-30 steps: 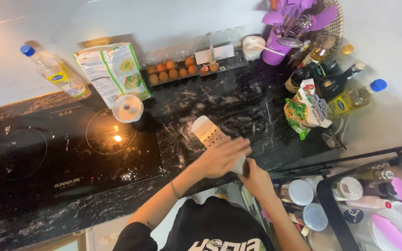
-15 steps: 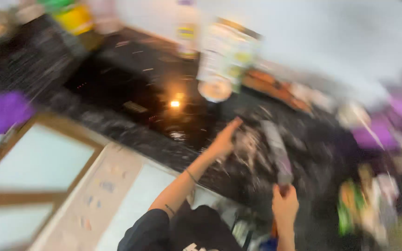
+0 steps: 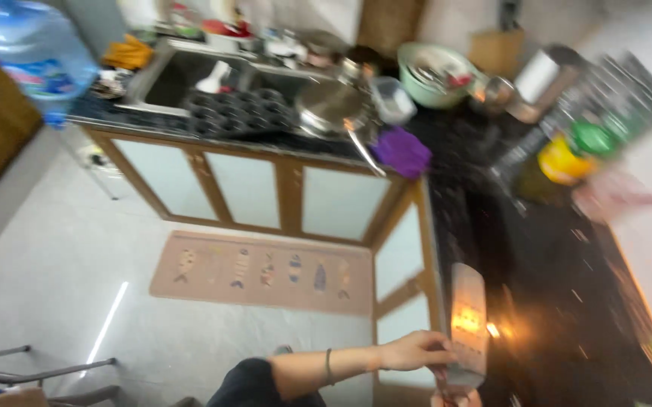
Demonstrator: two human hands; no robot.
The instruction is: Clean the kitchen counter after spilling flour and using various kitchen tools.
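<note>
Nearest, at the bottom edge of the view, a bare forearm with a thin band at the wrist reaches in from the left, and its left hand (image 3: 415,350) curls loosely against the lower part of a flat metal grater (image 3: 467,320). The fingers touch the grater's left edge and handle end; how tightly they close on it cannot be told through the blur. The grater lies lengthwise at the front of the black speckled counter (image 3: 567,279), catching an orange glint of light. Just below it, at the frame edge, a sliver that may be the right hand (image 3: 454,398) shows, too cut off to tell whether it is open or closed.

Left of the counter, a patterned floor mat (image 3: 262,271) with a row of small fish figures lies before wooden cabinets with pale panels (image 3: 250,192).

Farther off, a purple cloth (image 3: 401,151) sits at the counter's corner beside a steel pan (image 3: 333,105) with a long handle. A dark muffin tray (image 3: 239,111) rests at the front of the sink (image 3: 183,68). Beyond, a pale green bowl (image 3: 435,71) holds a jumble of utensils, blurred. A large blue water bottle (image 3: 36,56) stands at the far left. Yellow and green containers (image 3: 578,151) at the right are smeared, and their contents cannot be made out.
</note>
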